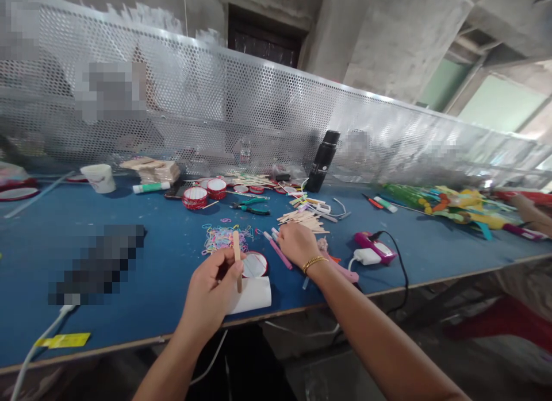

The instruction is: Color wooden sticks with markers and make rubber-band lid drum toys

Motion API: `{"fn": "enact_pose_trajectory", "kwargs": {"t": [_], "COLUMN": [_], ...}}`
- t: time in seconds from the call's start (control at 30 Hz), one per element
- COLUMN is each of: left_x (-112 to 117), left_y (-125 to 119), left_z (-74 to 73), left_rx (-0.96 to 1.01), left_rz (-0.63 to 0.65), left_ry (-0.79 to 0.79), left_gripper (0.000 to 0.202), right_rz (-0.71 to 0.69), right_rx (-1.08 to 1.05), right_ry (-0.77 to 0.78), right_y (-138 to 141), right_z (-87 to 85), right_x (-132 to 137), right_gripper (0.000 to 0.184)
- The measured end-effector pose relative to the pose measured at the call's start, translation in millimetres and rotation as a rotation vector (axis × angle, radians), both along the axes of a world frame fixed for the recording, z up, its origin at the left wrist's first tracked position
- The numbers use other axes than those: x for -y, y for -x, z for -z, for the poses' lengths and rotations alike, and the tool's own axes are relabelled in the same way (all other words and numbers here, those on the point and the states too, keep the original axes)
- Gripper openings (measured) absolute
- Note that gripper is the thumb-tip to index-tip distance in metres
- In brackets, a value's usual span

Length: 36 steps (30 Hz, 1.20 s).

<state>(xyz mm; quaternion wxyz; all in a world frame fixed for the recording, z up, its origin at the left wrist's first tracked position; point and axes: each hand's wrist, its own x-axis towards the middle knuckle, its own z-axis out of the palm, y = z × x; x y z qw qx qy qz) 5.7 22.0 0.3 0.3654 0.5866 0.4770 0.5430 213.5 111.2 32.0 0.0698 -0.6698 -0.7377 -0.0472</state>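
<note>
A wooden craft stick (pixel 237 246) stands nearly upright, pinched between the thumb and fingers of my left hand (pixel 211 286). Just behind that hand are a white roll (pixel 254 295) and a round drum-like piece with a white top and red rim (pixel 255 265). My right hand (pixel 297 244) is closed low over the table; its fingertips are hidden, so what they hold does not show. Beside it lie pink markers (pixel 280 253), and a pile of craft sticks (pixel 304 220) is just beyond. Colourful small rubber bands (pixel 224 238) are heaped near my left hand.
Farther back are red-and-white drums (pixel 195 197), teal-handled pliers (pixel 250 206), a glue stick (pixel 150 187), a paper cup (pixel 99 178) and a black bottle (pixel 322 162) against the perforated metal screen (pixel 276 114). At right sits a purple device (pixel 375 249) with cables. Another person's arm (pixel 532 214) is far right.
</note>
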Motion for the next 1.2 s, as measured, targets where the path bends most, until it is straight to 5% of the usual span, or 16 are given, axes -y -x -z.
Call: {"fn": "enact_pose_trajectory", "kwargs": {"t": [0.47, 0.83, 1.2], "left_x": [-1, -2, 0], "left_y": [-1, 1, 0], "left_z": [-2.5, 3.1, 0.4], "left_rx": [-0.061, -0.049, -0.017], "left_rz": [-0.015, -0.007, 0.001], "left_ry": [-0.051, -0.022, -0.005], "left_gripper": [0.026, 0.026, 0.026], "right_rz": [-0.13, -0.121, -0.068], "right_rx": [-0.186, -0.027, 0.032], "right_ry": [-0.048, 0.053, 0.023], "right_y": [-7, -10, 1], "right_z": [-17.5, -7.2, -8.7], "right_x": [-3, -8, -3], "right_gripper": [0.025, 0.018, 0.032]}}
